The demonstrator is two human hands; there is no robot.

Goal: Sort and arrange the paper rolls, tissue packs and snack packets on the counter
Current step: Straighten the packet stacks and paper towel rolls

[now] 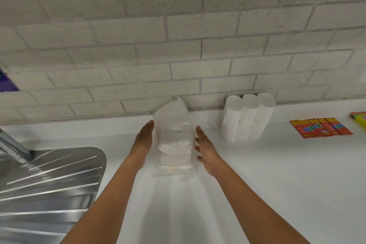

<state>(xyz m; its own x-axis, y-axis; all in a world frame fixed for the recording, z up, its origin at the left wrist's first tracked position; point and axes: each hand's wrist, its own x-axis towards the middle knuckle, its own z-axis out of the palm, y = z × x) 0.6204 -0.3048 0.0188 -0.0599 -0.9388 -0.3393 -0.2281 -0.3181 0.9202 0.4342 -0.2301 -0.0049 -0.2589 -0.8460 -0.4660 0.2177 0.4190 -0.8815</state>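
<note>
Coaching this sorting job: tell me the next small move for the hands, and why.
Probably press both palms in to square the stack of tissue packs. The left hand and right hand flank it with straight fingers, and the top pack sits skewed over the lower ones.

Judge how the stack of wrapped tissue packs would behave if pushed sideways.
The tissue pack stack stands tall and narrow, so it probably tips easily. Its clear plastic wrap looks glossy, likely slippery. The left hand and right hand flank it with straight fingers.
</note>
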